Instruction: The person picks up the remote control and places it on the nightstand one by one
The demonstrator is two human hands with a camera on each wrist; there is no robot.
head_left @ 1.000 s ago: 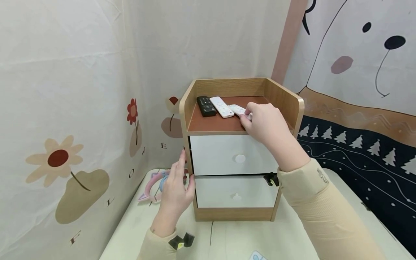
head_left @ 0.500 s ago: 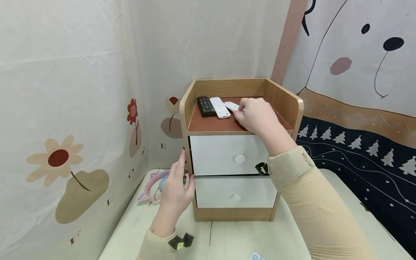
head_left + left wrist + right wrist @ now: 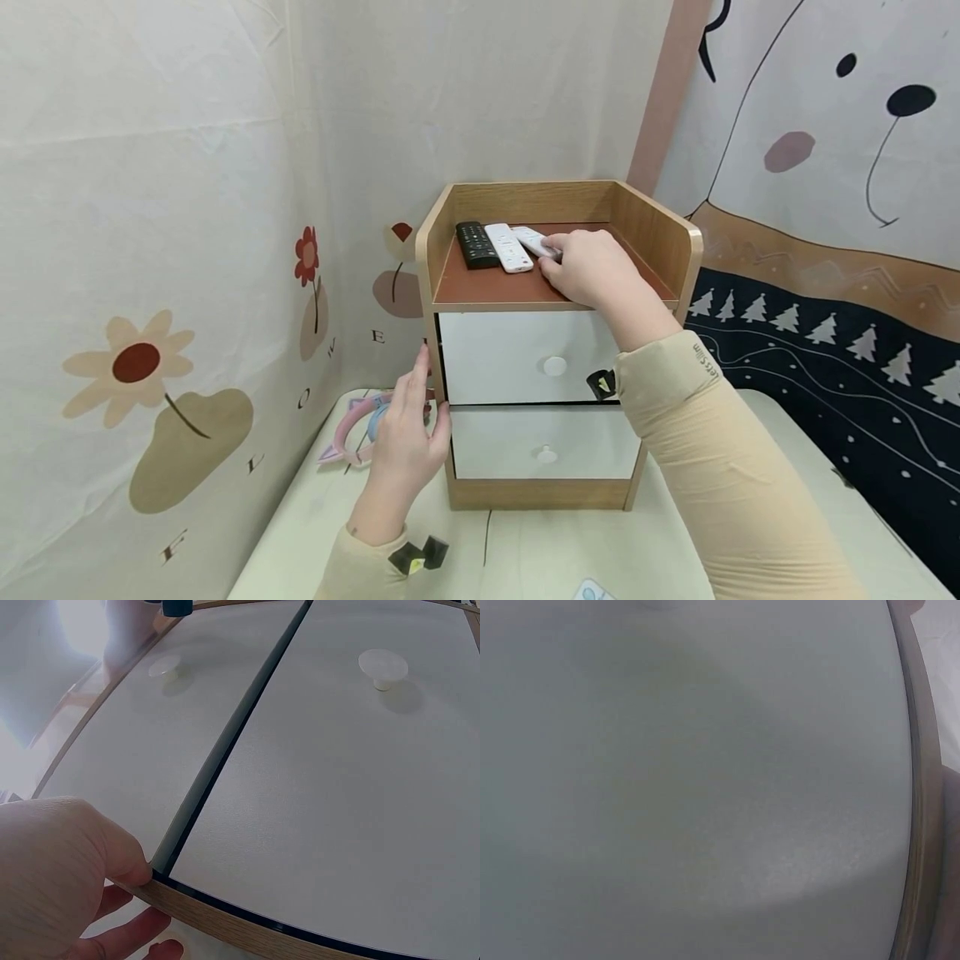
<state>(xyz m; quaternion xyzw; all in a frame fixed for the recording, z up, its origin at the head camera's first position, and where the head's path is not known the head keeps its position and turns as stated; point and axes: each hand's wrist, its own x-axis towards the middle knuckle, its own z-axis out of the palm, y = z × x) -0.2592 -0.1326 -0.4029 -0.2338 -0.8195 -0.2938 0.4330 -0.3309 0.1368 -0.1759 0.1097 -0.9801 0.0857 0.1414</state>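
On the brown top of a small wooden cabinet (image 3: pixel 540 494), my right hand (image 3: pixel 595 265) pinches the near end of a white remote control (image 3: pixel 531 240). That remote lies at a slant, its far end close to a second white remote (image 3: pixel 510 248). A black remote (image 3: pixel 476 245) is left of both. My left hand (image 3: pixel 407 425) rests against the cabinet's left side, fingers straight and pointing up. In the left wrist view, the thumb (image 3: pixel 129 859) touches the front edge at the gap between two white drawers, with the other fingers along the outer side. The right wrist view shows mostly a drawer front (image 3: pixel 705 772).
Raised wooden walls (image 3: pixel 654 225) border the cabinet top at the back and sides. Round white knobs (image 3: pixel 554 366) stick out from the drawers. A pink headband-like item (image 3: pixel 347 429) lies behind my left hand. A small light-blue card (image 3: pixel 592 591) is at the front edge.
My right hand has moved left with the slanted white remote, bringing it nearer the other two. The middle white remote has shifted slightly left. My left hand has stayed put.
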